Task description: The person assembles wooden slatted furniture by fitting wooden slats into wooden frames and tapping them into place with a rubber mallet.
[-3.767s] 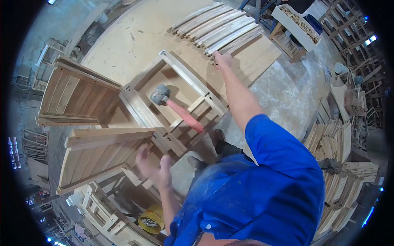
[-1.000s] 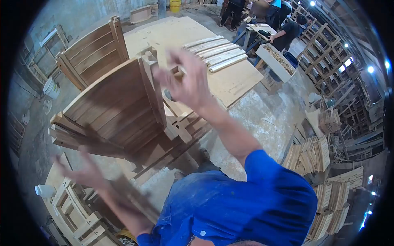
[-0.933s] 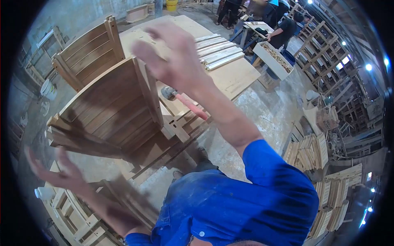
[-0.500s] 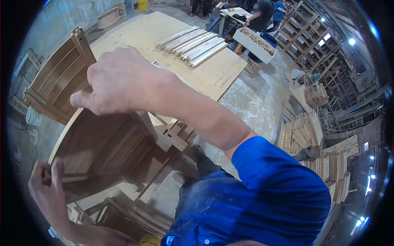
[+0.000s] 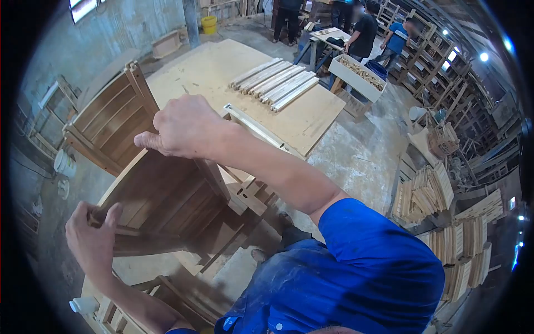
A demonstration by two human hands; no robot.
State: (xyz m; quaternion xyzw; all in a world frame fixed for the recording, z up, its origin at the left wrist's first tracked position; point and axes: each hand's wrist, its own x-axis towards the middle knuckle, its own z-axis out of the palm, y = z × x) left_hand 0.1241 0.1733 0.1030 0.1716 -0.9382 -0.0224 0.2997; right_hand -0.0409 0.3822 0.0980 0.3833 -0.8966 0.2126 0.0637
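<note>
Curling the left fingers [image 5: 80,211] around the left end of the near slatted panel [image 5: 167,192], above a white jar [image 5: 84,304] and before a second slatted panel [image 5: 114,119]. Laying the right fingers [image 5: 162,118] folded over the near panel's top edge; can't tell whether pinching it. Facing, beyond and right of them, a worktop [image 5: 206,69] with pale strips [image 5: 275,82], then a box [image 5: 353,79].

Farther slatted backrest [image 5: 111,119] just beyond right hand [image 5: 186,128], wooden strips [image 5: 276,83] obstructing part of tabletop [image 5: 192,69], open passage above floor [image 5: 356,150] alongside
</note>
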